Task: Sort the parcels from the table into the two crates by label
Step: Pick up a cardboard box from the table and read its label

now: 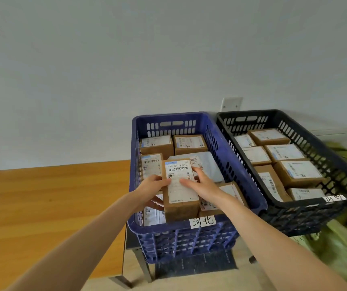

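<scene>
Parcel of brown cardboard with white label is gripped at its sides by left hand and right hand, thumbs on top, at the near end of the blue plastic crate, likely judged to match its handwritten tag.

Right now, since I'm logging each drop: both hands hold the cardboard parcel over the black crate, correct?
Not quite. The head view shows the left hand and right hand holding the cardboard parcel over the blue crate, above parcels already in it. The black crate stands beside it, to the right.
</scene>
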A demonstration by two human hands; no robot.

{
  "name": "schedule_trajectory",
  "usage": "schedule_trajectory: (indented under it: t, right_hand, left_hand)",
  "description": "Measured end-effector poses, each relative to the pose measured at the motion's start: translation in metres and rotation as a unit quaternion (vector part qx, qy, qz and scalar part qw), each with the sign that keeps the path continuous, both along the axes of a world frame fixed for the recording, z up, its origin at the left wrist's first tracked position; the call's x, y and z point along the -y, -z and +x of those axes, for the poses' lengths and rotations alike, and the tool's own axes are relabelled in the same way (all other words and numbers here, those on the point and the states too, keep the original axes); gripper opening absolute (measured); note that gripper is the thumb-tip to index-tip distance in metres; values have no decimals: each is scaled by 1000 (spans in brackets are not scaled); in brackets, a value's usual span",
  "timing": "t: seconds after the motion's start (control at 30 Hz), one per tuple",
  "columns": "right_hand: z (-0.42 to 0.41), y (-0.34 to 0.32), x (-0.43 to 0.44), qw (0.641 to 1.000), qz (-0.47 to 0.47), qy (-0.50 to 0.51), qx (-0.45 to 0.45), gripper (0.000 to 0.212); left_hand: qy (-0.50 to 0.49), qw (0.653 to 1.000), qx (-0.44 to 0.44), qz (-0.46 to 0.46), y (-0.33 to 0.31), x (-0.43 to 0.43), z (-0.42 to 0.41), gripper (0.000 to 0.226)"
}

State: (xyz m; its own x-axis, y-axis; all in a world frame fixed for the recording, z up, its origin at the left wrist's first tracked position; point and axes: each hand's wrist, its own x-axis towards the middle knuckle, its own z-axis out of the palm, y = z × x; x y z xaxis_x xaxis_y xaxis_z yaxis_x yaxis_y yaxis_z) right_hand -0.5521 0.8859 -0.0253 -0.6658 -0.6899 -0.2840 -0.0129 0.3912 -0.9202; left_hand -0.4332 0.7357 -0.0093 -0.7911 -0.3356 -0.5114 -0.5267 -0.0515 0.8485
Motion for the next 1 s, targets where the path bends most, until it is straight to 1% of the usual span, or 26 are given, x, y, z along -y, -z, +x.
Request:
schedule_trajectory:
  t: [0.13, 0.3, 0.43, 0.63, 0.83, 0.93, 1.0]
  right_hand:
    - [1, 1, 4, 1000, -22, 16, -2, 65]
    - [4, 0, 8, 999, -48, 23, 9, 60]
    - [7, 4, 14, 998, -52, 38, 1, 64]
    - [11, 3, 19, 996, -64, 56, 11, 54]
    - [11, 4, 12, 992, -97, 75, 41, 48]
    - [10, 5, 11, 991, -101, 76, 45, 51]
    - [10, 5, 14, 992, -98, 72, 41, 57]
  left_hand:
    - [9, 1000, -2, 18, 3, 6, -2, 27]
    - [14, 999, -9, 31, 4, 7, -1, 25]
    - [14, 997, -8, 80, 6, 11, 0, 23]
    - [18, 992, -5, 125, 6, 18, 2, 23]
    - [17, 994, -10, 109, 8, 16, 1, 19]
    - [20, 994, -4, 103, 9, 15, 0, 17]
    - [26, 995, 2, 97, 9, 15, -1, 17]
